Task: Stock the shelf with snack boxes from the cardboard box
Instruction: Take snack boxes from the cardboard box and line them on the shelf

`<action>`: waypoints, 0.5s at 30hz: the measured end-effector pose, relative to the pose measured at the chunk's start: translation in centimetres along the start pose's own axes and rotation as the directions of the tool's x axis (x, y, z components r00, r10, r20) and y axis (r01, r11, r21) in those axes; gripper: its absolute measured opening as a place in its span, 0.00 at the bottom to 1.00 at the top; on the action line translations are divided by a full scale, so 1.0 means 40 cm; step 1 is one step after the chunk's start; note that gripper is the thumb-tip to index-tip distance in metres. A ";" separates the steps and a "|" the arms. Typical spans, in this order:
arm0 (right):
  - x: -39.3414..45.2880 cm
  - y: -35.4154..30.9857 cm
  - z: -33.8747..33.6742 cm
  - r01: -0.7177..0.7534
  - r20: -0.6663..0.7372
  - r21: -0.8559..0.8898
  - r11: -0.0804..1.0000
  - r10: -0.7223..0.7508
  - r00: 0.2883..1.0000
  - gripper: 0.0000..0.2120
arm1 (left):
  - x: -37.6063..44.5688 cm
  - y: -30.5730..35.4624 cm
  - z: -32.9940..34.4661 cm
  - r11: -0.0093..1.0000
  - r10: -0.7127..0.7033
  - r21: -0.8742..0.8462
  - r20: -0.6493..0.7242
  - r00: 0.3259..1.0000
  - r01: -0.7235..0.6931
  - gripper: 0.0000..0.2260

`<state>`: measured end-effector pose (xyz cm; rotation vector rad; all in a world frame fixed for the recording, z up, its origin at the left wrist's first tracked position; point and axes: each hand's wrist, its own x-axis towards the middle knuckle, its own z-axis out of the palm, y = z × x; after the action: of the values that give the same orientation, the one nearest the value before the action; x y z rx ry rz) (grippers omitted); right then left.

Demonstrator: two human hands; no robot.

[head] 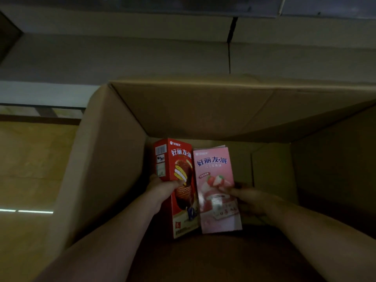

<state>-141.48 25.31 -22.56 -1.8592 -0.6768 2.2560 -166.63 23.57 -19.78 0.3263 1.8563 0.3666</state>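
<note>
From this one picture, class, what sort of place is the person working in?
Probably a shop aisle or stockroom: a large cardboard box on a shiny tiled floor, with a red snack box and a pink snack box in hand.

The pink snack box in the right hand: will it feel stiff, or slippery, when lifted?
The pink snack box is probably stiff: its edges look straight under the right hand. Its front shows glare, so it may be somewhat slippery. It seems light, as fingers alone pinch it.

Single head view: I look steeply down, close, into the open cardboard box (105,159); forearms enter from below.
</note>
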 end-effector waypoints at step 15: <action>-0.368 -0.159 0.093 0.072 -0.464 -0.170 0.983 -0.144 0.874 0.30 | -0.324 0.152 -0.115 0.986 0.057 -0.160 0.041 0.998 -0.049 0.39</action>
<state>-142.82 24.39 -6.19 -2.2590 -0.8475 1.6137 -166.81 23.54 -4.74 0.2732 1.7643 0.5361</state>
